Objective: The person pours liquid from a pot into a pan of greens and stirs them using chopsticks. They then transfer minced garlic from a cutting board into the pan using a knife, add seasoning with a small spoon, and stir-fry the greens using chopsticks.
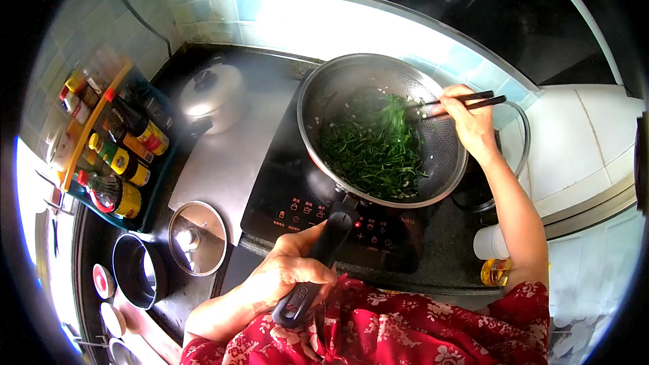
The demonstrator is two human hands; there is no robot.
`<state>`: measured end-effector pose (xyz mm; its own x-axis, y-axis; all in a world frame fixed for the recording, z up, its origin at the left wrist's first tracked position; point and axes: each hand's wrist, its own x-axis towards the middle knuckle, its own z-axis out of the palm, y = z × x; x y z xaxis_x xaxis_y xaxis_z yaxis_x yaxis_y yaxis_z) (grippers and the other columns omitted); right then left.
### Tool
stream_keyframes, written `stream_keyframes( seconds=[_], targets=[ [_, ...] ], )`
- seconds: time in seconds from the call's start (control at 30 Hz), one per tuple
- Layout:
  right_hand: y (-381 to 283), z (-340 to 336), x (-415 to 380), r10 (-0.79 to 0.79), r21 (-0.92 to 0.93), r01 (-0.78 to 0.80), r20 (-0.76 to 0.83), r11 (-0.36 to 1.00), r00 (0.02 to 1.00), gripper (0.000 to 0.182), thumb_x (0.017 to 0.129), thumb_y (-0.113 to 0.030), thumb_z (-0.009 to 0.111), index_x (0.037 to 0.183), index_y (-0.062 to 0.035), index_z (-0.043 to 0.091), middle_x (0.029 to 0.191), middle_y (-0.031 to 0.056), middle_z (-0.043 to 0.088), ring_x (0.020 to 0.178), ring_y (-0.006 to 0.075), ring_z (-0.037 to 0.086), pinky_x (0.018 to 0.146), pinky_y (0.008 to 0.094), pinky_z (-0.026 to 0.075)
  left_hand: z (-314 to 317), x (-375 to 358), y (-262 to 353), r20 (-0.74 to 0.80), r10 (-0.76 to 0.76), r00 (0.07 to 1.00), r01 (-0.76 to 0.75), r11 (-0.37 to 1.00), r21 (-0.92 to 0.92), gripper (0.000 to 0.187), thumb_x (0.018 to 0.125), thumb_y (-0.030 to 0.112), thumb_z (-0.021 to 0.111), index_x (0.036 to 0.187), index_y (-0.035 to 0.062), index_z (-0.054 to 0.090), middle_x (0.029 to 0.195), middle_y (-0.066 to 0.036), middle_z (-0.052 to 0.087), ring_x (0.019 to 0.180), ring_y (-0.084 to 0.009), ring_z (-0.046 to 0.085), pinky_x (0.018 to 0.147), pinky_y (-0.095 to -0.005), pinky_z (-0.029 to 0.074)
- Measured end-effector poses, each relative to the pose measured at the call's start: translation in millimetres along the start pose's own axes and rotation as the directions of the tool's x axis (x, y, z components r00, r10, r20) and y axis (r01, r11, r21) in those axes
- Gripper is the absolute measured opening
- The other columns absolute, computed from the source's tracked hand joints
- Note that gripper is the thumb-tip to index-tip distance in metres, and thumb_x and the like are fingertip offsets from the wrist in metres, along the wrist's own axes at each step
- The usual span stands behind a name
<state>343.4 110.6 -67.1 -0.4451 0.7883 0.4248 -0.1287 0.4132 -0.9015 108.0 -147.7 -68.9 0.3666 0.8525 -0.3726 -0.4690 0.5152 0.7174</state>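
Observation:
My left hand [295, 272] is wrapped round the black handle of a deep metal wok [439, 176]. The wok sits tilted over a black induction cooktop [270, 196] with a lit red light on its panel. Inside lie chopped green leaves [375, 152] with small pale bits among them. In my right hand [468, 119] is a pair of dark chopsticks [483, 99], held at the wok's right rim. Their tips reach into the greens, and a clump there is lifted or blurred by motion. Light steam hangs over the wok.
A rack [94, 125] of sauce bottles stands at the left. Near it are a lidded pot [215, 98], a glass lid [197, 238] and a dark empty pot [138, 270]. A white cup [488, 242] and an oil bottle [495, 272] are beside my right forearm. The range hood [419, 0] hangs overhead.

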Motion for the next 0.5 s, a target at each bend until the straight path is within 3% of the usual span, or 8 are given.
stream_keyframes(
  seconds=[0.07, 0.1, 0.13, 0.2, 0.27, 0.4, 0.5],
  targets=[
    [13.1, 8.7, 11.0, -0.087, -0.081, 0.09, 0.05, 0.993, 0.995, 0.008, 0.082, -0.003, 0.052, 0.081, 0.0026, 0.058, 0.077, 0.0124, 0.06, 0.07, 0.0174, 0.061, 0.061, 0.0256, 0.053, 0.3, 0.5, -1.3, -0.003, -0.002, 1.0, 0.001, 1.0, -0.002, 0.069, 0.065, 0.001, 0.057, 0.128, -0.0019, 0.03, 0.057, -0.007, 0.053, 0.047, -0.0124, 0.05, 0.042, -0.0219, 0.039],
    [13.0, 20.8, 13.7, -0.031, -0.189, 0.043, 0.069, 0.981, 0.997, 0.01, 0.083, -0.006, 0.052, 0.082, 0.0013, 0.058, 0.079, 0.0127, 0.06, 0.07, 0.018, 0.062, 0.06, 0.0257, 0.053, 0.4, 0.8, -1.3, -0.008, -0.006, 1.0, 0.006, 1.0, -0.005, 0.068, 0.065, 0.001, 0.057, 0.128, -0.0022, 0.03, 0.057, -0.007, 0.053, 0.047, -0.0125, 0.051, 0.042, -0.0218, 0.039],
    [16.0, 34.3, 19.3, -0.092, -0.128, 0.112, 0.155, 0.985, 0.984, 0.012, 0.084, -0.008, 0.05, 0.083, 0.0005, 0.059, 0.077, 0.0131, 0.061, 0.07, 0.0189, 0.062, 0.06, 0.026, 0.053, 0.9, 0.6, -0.7, -0.009, -0.007, 1.0, 0.007, 1.0, -0.003, 0.068, 0.065, 0.001, 0.057, 0.128, -0.0022, 0.03, 0.057, -0.007, 0.053, 0.047, -0.0125, 0.051, 0.042, -0.0218, 0.039],
    [3.5, 54.2, 31.2, 0.014, -0.203, 0.022, 0.177, 0.979, 0.984, 0.014, 0.085, -0.011, 0.049, 0.083, -0.0009, 0.059, 0.075, 0.0126, 0.061, 0.071, 0.0181, 0.062, 0.06, 0.0271, 0.053, 1.5, 0.7, 0.9, -0.011, -0.006, 1.0, 0.006, 1.0, 0.022, 0.068, 0.065, 0.001, 0.057, 0.128, -0.0018, 0.031, 0.058, -0.008, 0.052, 0.047, -0.0126, 0.05, 0.042, -0.0219, 0.04],
    [9.6, 43.0, 54.2, -0.032, -0.393, 0.117, 0.217, 0.912, 0.976, 0.013, 0.084, -0.012, 0.051, 0.081, -0.0022, 0.059, 0.074, 0.0109, 0.062, 0.07, 0.0164, 0.062, 0.061, 0.0283, 0.052, 0.3, 1.2, -0.7, -0.008, -0.009, 1.0, 0.009, 1.0, -0.005, 0.069, 0.065, 0.0, 0.057, 0.128, -0.0015, 0.031, 0.058, -0.008, 0.052, 0.047, -0.0127, 0.05, 0.043, -0.0221, 0.04],
    [24.4, -25.2, 69.4, -0.028, -0.285, 0.058, 0.109, 0.957, 0.994, 0.009, 0.08, -0.011, 0.056, 0.08, -0.0026, 0.06, 0.073, 0.0092, 0.062, 0.066, 0.0149, 0.061, 0.062, 0.0272, 0.052, -1.8, 2.4, -6.3, -0.002, 0.005, 1.0, -0.006, 0.997, -0.075, 0.069, 0.065, -0.002, 0.056, 0.129, -0.0004, 0.03, 0.058, -0.008, 0.052, 0.047, -0.0133, 0.05, 0.043, -0.0228, 0.04],
    [1.3, -60.3, 39.6, 0.108, -0.27, -0.114, -0.04, 0.956, 0.993, 0.007, 0.078, -0.008, 0.058, 0.08, -0.0015, 0.06, 0.075, 0.0113, 0.062, 0.068, 0.0187, 0.062, 0.061, 0.0286, 0.052, -2.5, 3.1, -7.2, 0.012, 0.008, 1.0, -0.007, 0.997, -0.081, 0.069, 0.065, -0.003, 0.056, 0.129, -0.0004, 0.03, 0.058, -0.009, 0.052, 0.046, -0.0138, 0.05, 0.043, -0.023, 0.04]
  ],
)
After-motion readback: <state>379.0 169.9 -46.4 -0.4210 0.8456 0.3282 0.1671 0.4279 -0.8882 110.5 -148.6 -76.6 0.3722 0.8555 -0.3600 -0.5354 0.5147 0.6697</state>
